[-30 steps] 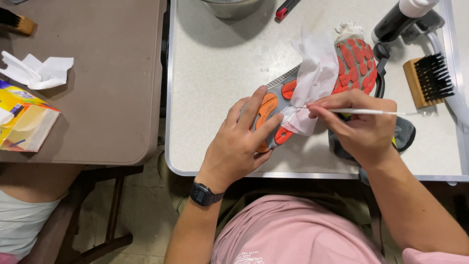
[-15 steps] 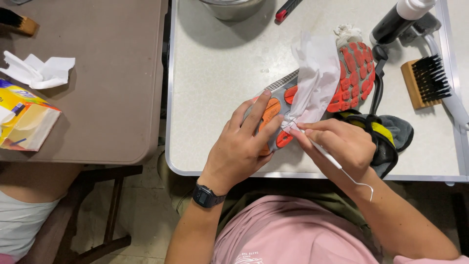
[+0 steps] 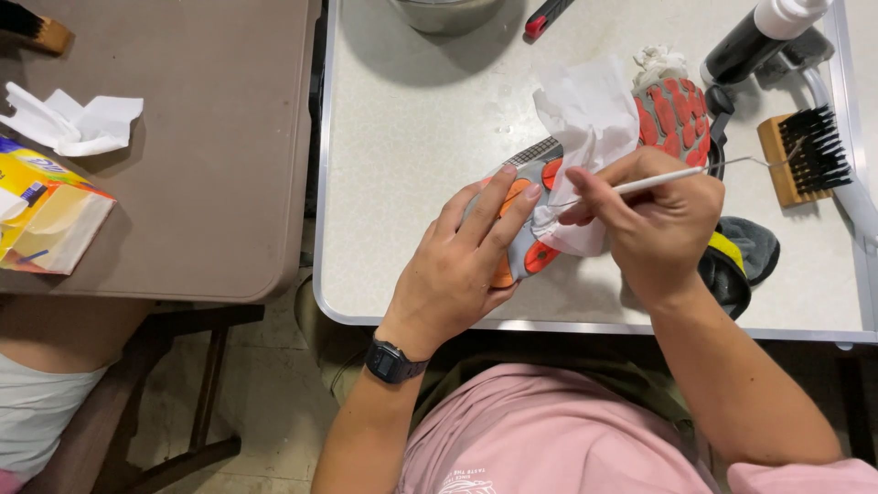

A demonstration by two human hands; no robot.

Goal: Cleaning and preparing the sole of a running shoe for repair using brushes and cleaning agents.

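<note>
A shoe [image 3: 672, 114] lies sole up on the white table [image 3: 412, 137], its sole grey with orange pads. My left hand [image 3: 462, 265] presses down on the heel end of the sole, a black watch on its wrist. A crumpled white tissue [image 3: 585, 119] lies draped across the middle of the sole. My right hand [image 3: 654, 224] pinches a thin white pick with a wire hook [image 3: 681, 172] and holds its tip against the sole beside the tissue. The hook end points right, toward the brush.
A wooden brush with black bristles [image 3: 805, 151] and a dark bottle with a white cap [image 3: 764, 37] stand at the right. A dark cloth [image 3: 745, 256] lies near the front edge. On the brown table [image 3: 183, 183] to the left lie crumpled tissue [image 3: 73, 123] and a yellow box [image 3: 41, 220].
My right hand swung the pick from pointing down toward me back up, level across the sole. The shoe shifted slightly. My left hand kept its hold on the heel.
</note>
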